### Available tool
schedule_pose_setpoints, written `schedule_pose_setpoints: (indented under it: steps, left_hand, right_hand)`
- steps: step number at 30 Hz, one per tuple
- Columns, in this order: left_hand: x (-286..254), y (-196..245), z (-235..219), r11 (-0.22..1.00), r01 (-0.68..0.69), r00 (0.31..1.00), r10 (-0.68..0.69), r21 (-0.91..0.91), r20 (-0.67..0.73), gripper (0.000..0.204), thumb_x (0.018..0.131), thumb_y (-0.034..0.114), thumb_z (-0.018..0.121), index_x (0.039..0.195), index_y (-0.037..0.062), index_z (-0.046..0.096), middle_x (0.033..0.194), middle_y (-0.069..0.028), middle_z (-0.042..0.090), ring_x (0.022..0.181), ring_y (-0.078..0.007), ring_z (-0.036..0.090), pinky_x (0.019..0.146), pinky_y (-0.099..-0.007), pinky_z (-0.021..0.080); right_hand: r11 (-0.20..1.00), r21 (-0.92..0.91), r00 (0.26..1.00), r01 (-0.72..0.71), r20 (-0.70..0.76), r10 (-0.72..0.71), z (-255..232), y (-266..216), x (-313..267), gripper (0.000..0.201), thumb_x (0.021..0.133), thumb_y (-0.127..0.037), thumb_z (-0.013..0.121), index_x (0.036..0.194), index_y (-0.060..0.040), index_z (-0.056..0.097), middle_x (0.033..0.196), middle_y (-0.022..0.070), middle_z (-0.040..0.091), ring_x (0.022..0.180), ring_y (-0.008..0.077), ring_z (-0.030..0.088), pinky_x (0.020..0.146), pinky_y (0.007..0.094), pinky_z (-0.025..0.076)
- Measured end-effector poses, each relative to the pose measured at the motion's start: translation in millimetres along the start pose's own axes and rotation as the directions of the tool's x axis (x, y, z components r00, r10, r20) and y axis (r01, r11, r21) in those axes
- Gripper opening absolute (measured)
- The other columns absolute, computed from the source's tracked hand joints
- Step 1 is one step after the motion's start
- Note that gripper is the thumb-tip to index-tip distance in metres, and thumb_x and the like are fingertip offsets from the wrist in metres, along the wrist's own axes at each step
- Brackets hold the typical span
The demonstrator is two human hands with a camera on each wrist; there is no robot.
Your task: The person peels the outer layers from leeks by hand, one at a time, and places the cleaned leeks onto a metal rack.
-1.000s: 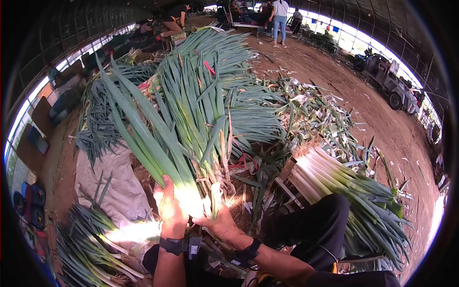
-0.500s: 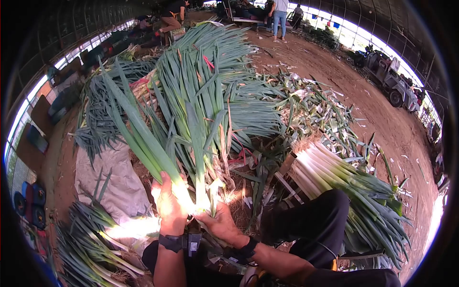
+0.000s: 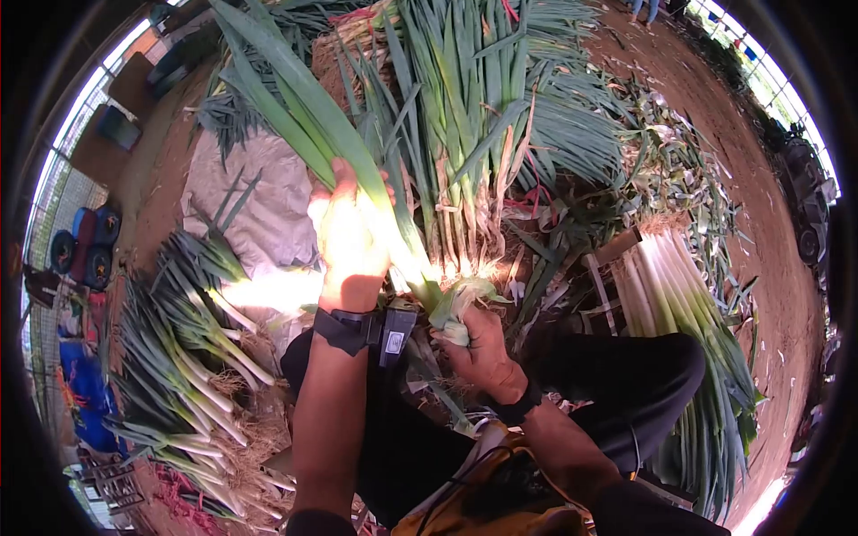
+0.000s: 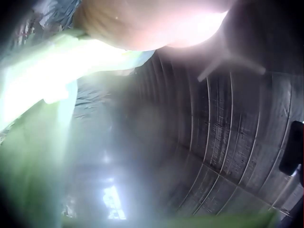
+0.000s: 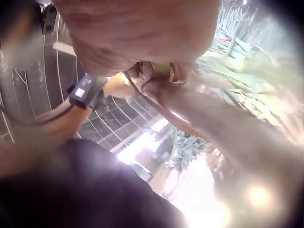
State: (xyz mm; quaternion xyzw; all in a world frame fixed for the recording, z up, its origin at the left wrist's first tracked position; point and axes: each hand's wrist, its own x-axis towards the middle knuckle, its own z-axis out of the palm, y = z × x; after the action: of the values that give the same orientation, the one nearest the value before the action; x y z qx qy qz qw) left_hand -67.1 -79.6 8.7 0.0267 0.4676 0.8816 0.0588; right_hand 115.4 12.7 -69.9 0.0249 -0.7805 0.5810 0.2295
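My left hand grips a large green onion, its long leaves slanting to the upper left. Lower down, a pale green outer leaf is peeled back and bunched in my right hand, whose fingers curl round it. Bright sun washes out the stalk beside my left hand. In the left wrist view, the hand is at the top, with blurred green leaves at the left. The right wrist view shows the back of the right hand, which hides most of its grip.
Uncleaned green onions are heaped ahead. Stripped white-stemmed onions lie on a stand at the right, by my knee. More rooted onions lie at the left beside a pale sack. Leaf scraps cover the ground.
The head view has tilted down. My right hand has moved down and away from the left, drawing the outer leaf off the stalk. My left hand still grips the green onion.
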Motion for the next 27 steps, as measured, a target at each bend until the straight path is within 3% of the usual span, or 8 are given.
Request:
schedule_pose_setpoints:
  steps: [5,10,12,14,15,18,20,27]
  left_hand:
    - [19.8,17.6,-14.0,0.984,-0.165,0.983,0.17,-0.068,0.075,0.028,0.1,0.029,0.058,0.097,0.0004,0.058,0.076,-0.0093,0.063,0.063,-0.0168,0.06,0.062,-0.0286,0.05]
    - [28.9,56.3,-27.1,0.955,-0.292,0.947,0.296,-0.05,0.128,0.032,0.099,0.032,0.059,0.102,0.0002,0.058,0.082,-0.0116,0.063,0.069,-0.0178,0.059,0.065,-0.0286,0.05]
    - [29.6,63.7,-32.6,0.949,-0.282,0.939,0.303,-0.138,0.163,0.033,0.099,0.033,0.059,0.103,0.0009,0.058,0.083,-0.0118,0.063,0.07,-0.0181,0.058,0.066,-0.0287,0.05]
    - [26.7,62.7,-36.2,0.961,-0.262,0.954,0.271,-0.085,0.126,0.034,0.099,0.035,0.058,0.104,0.0016,0.058,0.084,-0.012,0.063,0.071,-0.0185,0.059,0.067,-0.0295,0.05]
    - [27.6,60.8,-37.2,0.975,-0.205,0.959,0.217,-0.084,0.181,0.034,0.099,0.036,0.057,0.104,0.0022,0.058,0.084,-0.0121,0.063,0.071,-0.0189,0.059,0.068,-0.0299,0.05]
    - [23.8,52.4,-25.5,0.988,-0.111,0.963,0.133,-0.104,0.235,0.034,0.1,0.037,0.054,0.103,0.0033,0.059,0.084,-0.0125,0.063,0.071,-0.02,0.059,0.067,-0.0306,0.05]
    - [18.6,46.5,-15.5,0.989,-0.057,0.963,0.09,-0.136,0.254,0.044,0.102,0.044,0.049,0.096,0.0019,0.058,0.078,-0.0106,0.064,0.063,-0.0176,0.062,0.059,-0.0294,0.05]
    - [16.2,22.1,-10.3,0.985,0.066,0.941,-0.009,-0.156,0.337,0.04,0.102,0.043,0.049,0.103,0.0036,0.056,0.081,-0.0095,0.062,0.065,-0.0182,0.06,0.061,-0.0301,0.051]
  right_hand:
    - [0.89,-0.439,0.93,-0.128,0.26,0.261,-1.0,89.3,-65.1,0.027,0.077,-0.012,0.066,0.103,-0.0041,0.065,0.083,0.0196,0.066,0.076,0.039,0.067,0.066,0.0443,0.053]
    - [0.276,-0.925,0.453,-0.261,0.135,0.881,-42.2,201.0,-206.9,0.039,0.082,-0.037,0.064,0.101,-0.0047,0.071,0.095,0.0201,0.071,0.087,0.0362,0.07,0.08,0.0412,0.056]
    - [0.297,-0.842,0.453,-0.45,0.071,0.889,-69.0,240.0,-249.1,0.048,0.085,-0.043,0.065,0.114,-0.0051,0.066,0.097,0.0193,0.07,0.09,0.0319,0.069,0.074,0.0418,0.055]
    - [0.256,-0.206,0.275,-0.944,-0.071,0.959,-61.3,236.6,-194.9,0.041,0.087,-0.036,0.067,0.111,-0.0032,0.066,0.096,0.0137,0.07,0.083,0.023,0.068,0.074,0.0368,0.054]
    - [0.254,0.146,0.246,-0.956,-0.072,0.967,-57.9,224.4,-158.6,0.037,0.088,-0.031,0.067,0.112,-0.0032,0.065,0.094,0.0119,0.069,0.083,0.0229,0.067,0.075,0.036,0.054]
    - [0.247,0.689,0.441,-0.681,0.117,0.89,-42.1,135.7,-35.5,0.03,0.091,-0.019,0.068,0.116,-0.0034,0.062,0.087,0.0064,0.066,0.082,0.0223,0.064,0.079,0.0337,0.051]
    - [0.363,0.686,0.676,-0.63,0.254,0.692,-32.7,74.1,11.5,0.021,0.091,-0.014,0.067,0.109,-0.0055,0.064,0.088,0.0026,0.064,0.08,0.0186,0.061,0.078,0.0295,0.05]
    - [0.803,0.276,0.849,-0.528,0.144,0.509,12.1,-0.3,45.6,0.032,0.088,-0.018,0.071,0.113,0.0001,0.064,0.091,0.0092,0.068,0.082,0.0191,0.062,0.079,0.0328,0.049]
